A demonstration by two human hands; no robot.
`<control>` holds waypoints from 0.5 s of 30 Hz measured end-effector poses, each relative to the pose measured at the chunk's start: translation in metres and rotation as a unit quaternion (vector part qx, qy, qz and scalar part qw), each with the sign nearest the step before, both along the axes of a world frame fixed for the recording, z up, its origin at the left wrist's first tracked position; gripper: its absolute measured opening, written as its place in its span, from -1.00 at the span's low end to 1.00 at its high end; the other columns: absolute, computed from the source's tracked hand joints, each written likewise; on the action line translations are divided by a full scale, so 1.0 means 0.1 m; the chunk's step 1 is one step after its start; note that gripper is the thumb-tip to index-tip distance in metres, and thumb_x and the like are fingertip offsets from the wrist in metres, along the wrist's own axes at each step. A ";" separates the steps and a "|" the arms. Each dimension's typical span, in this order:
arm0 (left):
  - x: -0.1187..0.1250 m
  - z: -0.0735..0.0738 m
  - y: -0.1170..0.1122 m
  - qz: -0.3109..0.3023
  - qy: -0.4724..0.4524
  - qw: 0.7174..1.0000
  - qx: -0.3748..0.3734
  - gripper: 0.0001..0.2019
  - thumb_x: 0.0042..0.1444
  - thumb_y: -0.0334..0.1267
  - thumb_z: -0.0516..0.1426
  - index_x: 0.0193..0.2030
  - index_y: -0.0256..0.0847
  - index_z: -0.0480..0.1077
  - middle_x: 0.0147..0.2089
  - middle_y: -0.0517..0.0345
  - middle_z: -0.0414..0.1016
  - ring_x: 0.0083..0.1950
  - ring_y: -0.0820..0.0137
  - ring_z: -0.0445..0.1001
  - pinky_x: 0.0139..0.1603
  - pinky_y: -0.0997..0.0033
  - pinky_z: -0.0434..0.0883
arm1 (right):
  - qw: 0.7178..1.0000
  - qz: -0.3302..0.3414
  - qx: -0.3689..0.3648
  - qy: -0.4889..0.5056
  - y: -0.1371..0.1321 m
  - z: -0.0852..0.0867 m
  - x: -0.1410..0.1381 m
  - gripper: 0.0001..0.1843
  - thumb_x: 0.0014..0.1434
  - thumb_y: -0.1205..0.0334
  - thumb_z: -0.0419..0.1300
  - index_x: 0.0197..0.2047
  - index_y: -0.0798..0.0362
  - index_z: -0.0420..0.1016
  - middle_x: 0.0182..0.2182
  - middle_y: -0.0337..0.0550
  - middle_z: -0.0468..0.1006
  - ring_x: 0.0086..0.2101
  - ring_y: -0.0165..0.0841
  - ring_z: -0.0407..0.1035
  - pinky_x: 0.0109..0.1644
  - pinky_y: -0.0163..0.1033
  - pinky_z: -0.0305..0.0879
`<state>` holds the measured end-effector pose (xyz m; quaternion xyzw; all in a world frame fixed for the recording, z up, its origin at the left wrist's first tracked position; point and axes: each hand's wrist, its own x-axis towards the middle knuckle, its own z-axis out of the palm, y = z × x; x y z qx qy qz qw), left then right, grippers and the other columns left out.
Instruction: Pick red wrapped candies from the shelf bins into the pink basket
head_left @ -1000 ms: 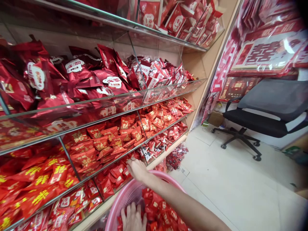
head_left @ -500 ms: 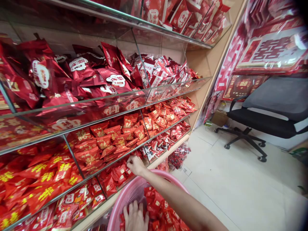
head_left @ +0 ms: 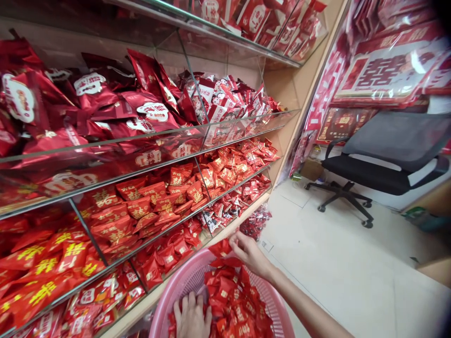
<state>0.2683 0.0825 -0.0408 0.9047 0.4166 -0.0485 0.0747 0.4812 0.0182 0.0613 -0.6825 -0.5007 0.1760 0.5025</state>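
Observation:
A pink plastic basket (head_left: pixel 176 281) stands against the bottom of the shelving, with many small red candy packets (head_left: pixel 239 305) in it. Inside its near left part, my left hand (head_left: pixel 192 315) lies palm down with the fingers spread; packets show beside it, and what is under the palm is hidden. Over the basket's far rim, my right hand (head_left: pixel 246 251) pinches a red candy packet (head_left: pixel 221 247) between thumb and fingers. Similar red packets (head_left: pixel 169 256) fill the low shelf compartment just behind the basket.
Glass shelves with dividers hold red packets, including large dark red bags (head_left: pixel 102 98) and yellow-printed packets (head_left: pixel 45 263). A glass shelf edge (head_left: pixel 155 234) runs above the low compartment. A black office chair (head_left: pixel 369 169) stands on the tiled floor at right, beside hanging red decorations (head_left: pixel 384 70).
My right hand has moved from the low compartment rightward to above the basket's far rim, and a red packet now shows in its fingers. My left hand stays in the basket.

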 end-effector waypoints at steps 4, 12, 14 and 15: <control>0.00 -0.01 0.01 -0.001 0.001 1.000 -0.002 -0.54 0.14 -0.15 -0.18 0.00 -0.19 0.41 0.05 -0.04 0.39 0.07 0.20 0.26 0.19 0.05 -0.10 | 0.995 -0.085 -0.031 0.041 -0.44 -0.14 0.07 -0.78 0.22 0.11 -0.05 -0.36 0.06 0.25 -0.59 -0.35 0.25 -0.60 -0.50 0.10 -0.50 -0.39 0.07; 0.00 -0.01 0.02 -0.008 -0.001 1.000 0.000 -0.54 0.14 -0.14 -0.19 0.00 -0.20 0.41 0.04 -0.04 0.40 0.07 0.19 0.26 0.19 0.04 -0.09 | 0.967 -0.220 -0.127 -0.022 -1.05 -0.28 -0.05 -0.74 0.17 0.04 -0.03 -0.39 0.04 0.30 -0.67 -0.35 0.26 -0.64 -0.46 0.11 -0.54 -0.36 0.03; -0.01 -0.01 0.01 -0.009 0.000 1.000 0.000 -0.54 0.14 -0.14 -0.19 0.00 -0.20 0.41 0.05 -0.04 0.39 0.07 0.19 0.26 0.19 0.04 -0.09 | 0.956 -0.241 -0.158 -0.049 -1.10 -0.28 -0.10 -0.76 0.16 0.06 -0.01 -0.42 0.03 0.29 -0.68 -0.34 0.27 -0.64 -0.45 0.14 -0.52 -0.36 0.04; -0.01 -0.01 0.01 -0.010 0.000 1.000 0.000 -0.54 0.14 -0.14 -0.19 0.00 -0.20 0.41 0.05 -0.04 0.39 0.07 0.19 0.26 0.19 0.04 -0.09 | 0.952 -0.247 -0.169 -0.064 -1.11 -0.28 -0.12 -0.77 0.15 0.08 0.00 -0.43 0.03 0.28 -0.66 -0.32 0.29 -0.63 -0.44 0.16 -0.51 -0.35 0.05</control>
